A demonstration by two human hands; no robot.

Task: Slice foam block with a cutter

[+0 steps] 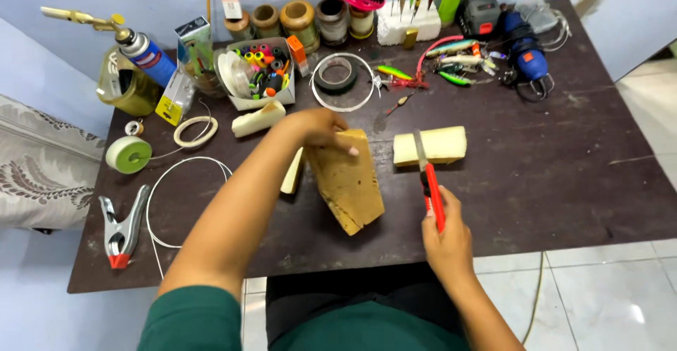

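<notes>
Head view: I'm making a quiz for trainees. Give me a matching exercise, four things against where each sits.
Things:
1. Foam block
2. Knife
3. Clamp
4. Green spool

Places:
A. in the right hand, blade over the pale block
B. near the table's front left corner
C. under the left hand
D. left side, behind the clamp

Pairs: 1-C, 2-A, 3-B, 4-D

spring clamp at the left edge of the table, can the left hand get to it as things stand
Probably yes, once it lets go. The left hand rests on the upright foam block; the spring clamp lies on the same side, and only a loop of white line lies flat on the table between.
</notes>
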